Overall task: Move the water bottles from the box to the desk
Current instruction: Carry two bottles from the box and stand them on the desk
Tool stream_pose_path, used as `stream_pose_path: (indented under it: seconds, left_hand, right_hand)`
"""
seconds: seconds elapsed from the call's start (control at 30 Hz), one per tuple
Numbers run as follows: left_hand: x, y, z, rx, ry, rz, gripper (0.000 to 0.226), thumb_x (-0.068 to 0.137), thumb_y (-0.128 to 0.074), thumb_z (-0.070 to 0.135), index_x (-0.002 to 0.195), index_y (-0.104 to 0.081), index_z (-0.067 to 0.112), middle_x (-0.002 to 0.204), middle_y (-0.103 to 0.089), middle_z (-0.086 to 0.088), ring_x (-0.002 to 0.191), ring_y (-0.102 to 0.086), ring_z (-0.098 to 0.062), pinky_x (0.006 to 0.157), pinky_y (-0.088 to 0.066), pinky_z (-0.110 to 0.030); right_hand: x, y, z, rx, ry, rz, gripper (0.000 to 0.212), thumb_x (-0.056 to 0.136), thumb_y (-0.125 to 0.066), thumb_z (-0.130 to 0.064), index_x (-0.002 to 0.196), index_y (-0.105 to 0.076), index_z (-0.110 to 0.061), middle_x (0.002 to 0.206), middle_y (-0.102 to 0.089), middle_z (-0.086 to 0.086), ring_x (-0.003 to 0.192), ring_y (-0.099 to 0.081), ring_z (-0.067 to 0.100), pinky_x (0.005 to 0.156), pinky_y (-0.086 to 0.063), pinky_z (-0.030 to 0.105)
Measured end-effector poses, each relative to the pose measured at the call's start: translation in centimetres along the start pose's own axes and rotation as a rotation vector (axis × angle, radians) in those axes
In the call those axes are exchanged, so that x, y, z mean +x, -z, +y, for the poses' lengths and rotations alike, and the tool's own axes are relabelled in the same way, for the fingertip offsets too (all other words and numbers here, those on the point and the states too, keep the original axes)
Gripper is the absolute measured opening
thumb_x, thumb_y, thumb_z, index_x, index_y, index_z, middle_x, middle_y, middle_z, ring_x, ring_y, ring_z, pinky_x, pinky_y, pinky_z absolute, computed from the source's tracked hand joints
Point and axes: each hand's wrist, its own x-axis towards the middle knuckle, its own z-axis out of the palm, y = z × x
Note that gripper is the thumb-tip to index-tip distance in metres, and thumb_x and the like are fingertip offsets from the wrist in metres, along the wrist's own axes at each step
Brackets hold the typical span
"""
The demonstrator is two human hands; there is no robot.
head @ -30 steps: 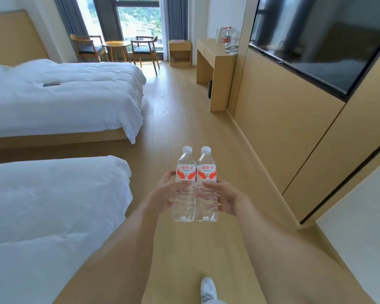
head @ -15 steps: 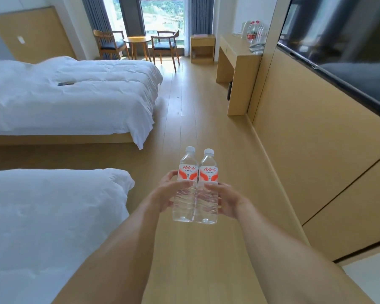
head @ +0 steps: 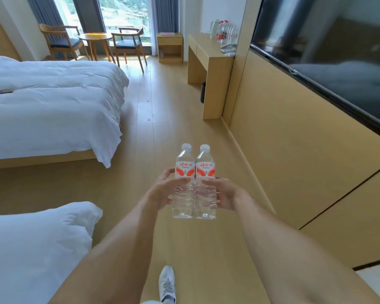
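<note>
Right now we are mid-carry, walking down the wooden floor (head: 162, 132) with two water bottles held upright in front of us, side by side and touching. Our left hand (head: 162, 189) wraps the left bottle (head: 183, 183) about its middle, thumb across the front just under the red label; our right hand (head: 223, 194) does the same with the right bottle (head: 205, 183). So each grip is closed around its own bottle, and the pair is also pressed together between the two palms. Both caps are on.

We judge the step in hand to be the transport itself: the bottles are out of the box, which is not in view, and not yet set down. The counter (head: 211, 60) stands far ahead on the right, against the wall past the dark screen (head: 329, 69). On its top a row of bottles (head: 225, 32) already stands beside a pale kettle (head: 214, 28), with what looks like a telephone nearer us. Two beds (head: 53, 102) lie along the left.

Next we need to keep walking along the right side, clear the counter's near end panel, then lower both bottles onto a bare part of the top near the standing row, upright, without knocking the row or the kettle, before letting go.
</note>
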Motion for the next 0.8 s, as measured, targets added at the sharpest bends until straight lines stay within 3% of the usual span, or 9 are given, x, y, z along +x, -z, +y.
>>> stream_pose_path:
  seconds: [0.1, 0.23, 0.53, 0.67, 0.8]
  left_hand:
    - [5.0, 1.4, 3.0, -0.011, -0.001, -0.04, 0.066, 0.065, -0.086, 0.028, 0.124, -0.057, 0.031, 0.108, -0.076, -0.009, 0.103, -0.072, -0.032, 0.09, -0.054, -0.061]
    - [11.3, 3.9, 6.9, -0.025, 0.002, -0.079, 0.068, 0.064, -0.087, 0.029, 0.125, -0.057, 0.031, 0.108, -0.076, -0.008, 0.103, -0.072, -0.031, 0.092, -0.052, -0.064]
    - [22.5, 9.5, 13.7, -0.04, -0.015, -0.099, 0.065, 0.063, -0.089, 0.028, 0.121, -0.059, 0.033, 0.109, -0.076, -0.008, 0.105, -0.071, -0.034, 0.094, -0.05, -0.066]
    - [26.7, 11.5, 16.2, -0.066, -0.027, -0.062, 0.06, 0.071, -0.086, 0.02, 0.123, -0.058, 0.032, 0.108, -0.076, -0.008, 0.102, -0.072, -0.033, 0.092, -0.052, -0.065]
    - [31.3, 13.6, 18.6, -0.059, -0.011, -0.024, 0.054, 0.081, -0.081, 0.015, 0.126, -0.057, 0.032, 0.11, -0.075, -0.009, 0.102, -0.072, -0.033, 0.092, -0.051, -0.065]
  right_hand:
    - [4.2, -0.1, -3.6, 0.0, -0.012, 0.056, 0.042, 0.083, -0.079, -0.024, 0.122, -0.066, -0.014, 0.118, -0.073, 0.012, 0.113, -0.068, 0.031, 0.096, -0.055, 0.051]
    - [9.6, -1.0, -8.5, 0.012, -0.007, 0.095, 0.037, 0.083, -0.078, -0.024, 0.117, -0.067, -0.014, 0.117, -0.073, 0.012, 0.113, -0.068, 0.031, 0.094, -0.056, 0.051]
    - [19.9, -3.4, -16.9, 0.025, 0.014, 0.109, 0.044, 0.083, -0.077, -0.023, 0.124, -0.064, -0.011, 0.115, -0.073, 0.014, 0.098, -0.07, 0.029, 0.074, -0.058, 0.041]
    - [24.6, -3.8, -20.2, 0.006, 0.009, 0.081, 0.044, 0.084, -0.077, -0.023, 0.125, -0.064, -0.013, 0.117, -0.072, 0.013, 0.096, -0.07, 0.028, 0.073, -0.059, 0.04]
    - [30.0, -3.6, -23.4, 0.0, 0.009, 0.054, 0.045, 0.085, -0.076, -0.022, 0.126, -0.062, -0.012, 0.106, -0.073, 0.009, 0.09, -0.071, 0.026, 0.079, -0.059, 0.045]
